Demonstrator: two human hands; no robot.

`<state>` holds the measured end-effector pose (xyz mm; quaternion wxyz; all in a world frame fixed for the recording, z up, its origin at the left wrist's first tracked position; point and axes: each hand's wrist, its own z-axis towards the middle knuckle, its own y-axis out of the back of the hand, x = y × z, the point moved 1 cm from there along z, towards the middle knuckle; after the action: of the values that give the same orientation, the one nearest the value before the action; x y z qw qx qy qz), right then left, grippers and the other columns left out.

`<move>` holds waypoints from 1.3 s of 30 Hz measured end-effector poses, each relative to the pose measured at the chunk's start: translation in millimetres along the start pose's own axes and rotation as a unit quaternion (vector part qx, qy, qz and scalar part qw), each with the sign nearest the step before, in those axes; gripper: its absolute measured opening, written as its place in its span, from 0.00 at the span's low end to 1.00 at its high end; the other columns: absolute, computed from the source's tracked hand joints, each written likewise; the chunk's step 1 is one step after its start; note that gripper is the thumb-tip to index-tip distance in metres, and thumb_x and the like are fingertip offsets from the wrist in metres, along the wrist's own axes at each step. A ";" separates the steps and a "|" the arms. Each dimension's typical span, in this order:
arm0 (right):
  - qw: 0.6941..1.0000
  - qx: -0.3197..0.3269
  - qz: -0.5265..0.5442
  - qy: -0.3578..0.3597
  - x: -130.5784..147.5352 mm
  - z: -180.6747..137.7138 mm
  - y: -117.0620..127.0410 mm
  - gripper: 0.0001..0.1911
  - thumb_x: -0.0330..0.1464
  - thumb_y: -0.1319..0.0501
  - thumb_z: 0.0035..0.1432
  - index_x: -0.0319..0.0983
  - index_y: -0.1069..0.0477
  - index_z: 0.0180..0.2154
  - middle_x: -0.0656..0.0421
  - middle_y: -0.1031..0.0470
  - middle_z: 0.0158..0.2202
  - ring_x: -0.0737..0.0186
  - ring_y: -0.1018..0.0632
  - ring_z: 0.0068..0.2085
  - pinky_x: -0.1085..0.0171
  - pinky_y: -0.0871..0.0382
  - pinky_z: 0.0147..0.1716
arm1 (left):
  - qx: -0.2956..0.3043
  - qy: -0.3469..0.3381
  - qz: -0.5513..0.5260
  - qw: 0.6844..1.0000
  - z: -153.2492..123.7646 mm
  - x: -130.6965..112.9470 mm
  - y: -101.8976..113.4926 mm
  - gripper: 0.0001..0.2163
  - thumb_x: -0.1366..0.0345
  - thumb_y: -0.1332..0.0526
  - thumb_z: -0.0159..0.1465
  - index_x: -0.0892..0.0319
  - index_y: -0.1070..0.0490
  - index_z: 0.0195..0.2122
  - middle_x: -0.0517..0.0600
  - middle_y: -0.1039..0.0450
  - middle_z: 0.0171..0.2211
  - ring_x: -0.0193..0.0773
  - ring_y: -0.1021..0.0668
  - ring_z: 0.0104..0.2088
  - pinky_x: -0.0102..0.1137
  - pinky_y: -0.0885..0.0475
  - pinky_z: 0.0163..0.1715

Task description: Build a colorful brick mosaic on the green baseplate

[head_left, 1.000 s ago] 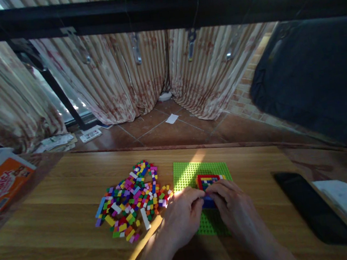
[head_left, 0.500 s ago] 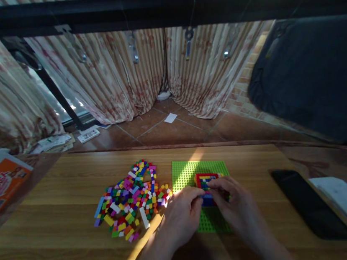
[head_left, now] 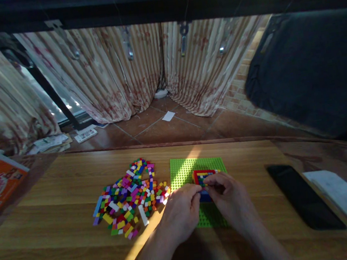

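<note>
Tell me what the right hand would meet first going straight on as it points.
Probably the brick build on the green baseplate; the right hand is at its near right side, though contact is unclear.

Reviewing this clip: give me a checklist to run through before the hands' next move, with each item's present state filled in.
1. Build on the green plate: ok, it sits on it.
2. Both hands at the build: ok, left hand and right hand meet at its near side.
3. Brick in either grip: cannot tell, the fingers hide it.
4. Build fully in sight: not ok, the right hand covers part of it.
5. Loose bricks off to the side: ok, spread left of the plate.
6. Black slab away from the hands: ok, it lies apart at right.
</note>
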<state>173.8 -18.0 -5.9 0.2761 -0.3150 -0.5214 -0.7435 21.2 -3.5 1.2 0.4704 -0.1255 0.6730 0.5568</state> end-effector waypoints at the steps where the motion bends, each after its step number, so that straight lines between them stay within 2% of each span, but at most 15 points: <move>1: 1.000 0.001 0.005 -0.002 0.0 0.1 0.1 0.07 0.27 0.42 0.52 0.41 0.26 0.29 0.59 0.24 0.31 0.61 0.24 0.34 0.61 0.29 0.36 | 0.002 -0.001 0.003 1.000 -0.2 -0.4 -0.2 0.13 0.69 0.49 0.66 0.57 0.26 0.45 0.50 0.22 0.41 0.39 0.22 0.41 0.32 0.29 0.40; 6: 0.998 -0.027 0.053 -0.017 0.1 -2.0 1.3 0.05 0.31 0.40 0.53 0.41 0.25 0.30 0.59 0.23 0.31 0.62 0.23 0.33 0.62 0.29 0.34 | -0.012 -0.002 0.000 1.000 -1.7 -1.0 7.1 0.13 0.68 0.48 0.66 0.55 0.25 0.46 0.50 0.22 0.41 0.39 0.22 0.41 0.32 0.29 0.40; 9: 0.993 -0.081 0.087 -0.026 2.7 -4.1 2.9 0.05 0.33 0.39 0.55 0.40 0.25 0.30 0.58 0.23 0.31 0.63 0.24 0.30 0.65 0.30 0.29 | -0.064 0.013 -0.032 0.997 -0.6 3.6 19.7 0.13 0.67 0.47 0.66 0.56 0.24 0.44 0.49 0.21 0.39 0.38 0.22 0.39 0.31 0.28 0.40; 12: 0.991 -0.104 0.084 0.002 9.9 -6.7 3.2 0.06 0.33 0.40 0.57 0.41 0.25 0.31 0.58 0.23 0.32 0.63 0.24 0.32 0.65 0.30 0.30 | -0.128 0.033 -0.073 0.989 1.4 12.5 32.9 0.12 0.66 0.46 0.65 0.56 0.24 0.42 0.49 0.21 0.39 0.37 0.21 0.38 0.30 0.28 0.39; 14: 0.993 -0.083 0.076 0.034 17.8 -9.8 0.5 0.06 0.32 0.41 0.59 0.42 0.26 0.32 0.59 0.24 0.32 0.63 0.25 0.34 0.65 0.31 0.32 | -0.180 0.051 -0.096 0.978 1.9 18.8 39.8 0.11 0.66 0.44 0.63 0.56 0.23 0.41 0.49 0.20 0.37 0.37 0.21 0.36 0.29 0.28 0.37; 17: 0.994 -0.012 0.070 0.079 32.4 -17.9 -10.5 0.07 0.31 0.43 0.61 0.42 0.26 0.34 0.59 0.25 0.33 0.64 0.25 0.34 0.65 0.31 0.33 | -0.243 0.073 -0.136 0.958 0.6 25.9 48.3 0.11 0.64 0.43 0.63 0.58 0.23 0.41 0.49 0.21 0.32 0.35 0.22 0.31 0.28 0.29 0.32; 24: 0.972 0.153 0.053 0.171 55.4 -46.3 -56.1 0.10 0.27 0.46 0.63 0.43 0.26 0.39 0.56 0.26 0.36 0.62 0.25 0.38 0.64 0.30 0.36 | -0.379 0.082 -0.215 0.896 -9.4 42.9 81.2 0.10 0.63 0.40 0.60 0.60 0.23 0.39 0.47 0.24 0.28 0.31 0.26 0.28 0.25 0.32 0.29; 27: 0.965 0.168 0.032 0.198 58.9 -54.1 -72.8 0.11 0.26 0.45 0.61 0.43 0.27 0.42 0.56 0.25 0.38 0.60 0.26 0.39 0.62 0.29 0.38 | -0.420 0.089 -0.253 0.867 -15.4 49.3 96.0 0.09 0.63 0.39 0.59 0.62 0.24 0.37 0.46 0.27 0.25 0.30 0.28 0.26 0.24 0.34 0.27; 31: 0.961 0.183 -0.005 0.207 66.3 -58.0 -89.9 0.11 0.26 0.44 0.61 0.43 0.27 0.40 0.56 0.25 0.37 0.58 0.26 0.41 0.59 0.30 0.41 | -0.455 0.102 -0.278 0.840 -21.7 49.1 107.1 0.09 0.64 0.38 0.57 0.62 0.24 0.36 0.44 0.29 0.22 0.28 0.30 0.23 0.23 0.36 0.24; 35: 0.954 0.197 -0.013 0.224 74.9 -59.6 -105.0 0.07 0.28 0.42 0.60 0.42 0.26 0.36 0.56 0.26 0.37 0.58 0.27 0.38 0.59 0.30 0.38 | -0.452 0.108 -0.304 0.832 -23.8 48.0 110.0 0.09 0.65 0.38 0.56 0.63 0.24 0.36 0.44 0.29 0.23 0.27 0.31 0.22 0.23 0.36 0.24; 39: 0.950 0.169 -0.016 0.261 75.7 -60.7 -118.1 0.05 0.29 0.41 0.59 0.41 0.26 0.35 0.55 0.26 0.38 0.58 0.27 0.38 0.58 0.30 0.38 | -0.450 0.108 -0.314 0.829 -24.7 51.2 111.1 0.08 0.65 0.38 0.56 0.62 0.24 0.35 0.43 0.30 0.22 0.28 0.30 0.23 0.23 0.36 0.24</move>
<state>26.5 -45.9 -35.3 0.4396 -0.0498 -0.5544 -0.7049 -94.9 32.0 30.3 0.4356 -0.5872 0.3191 0.6030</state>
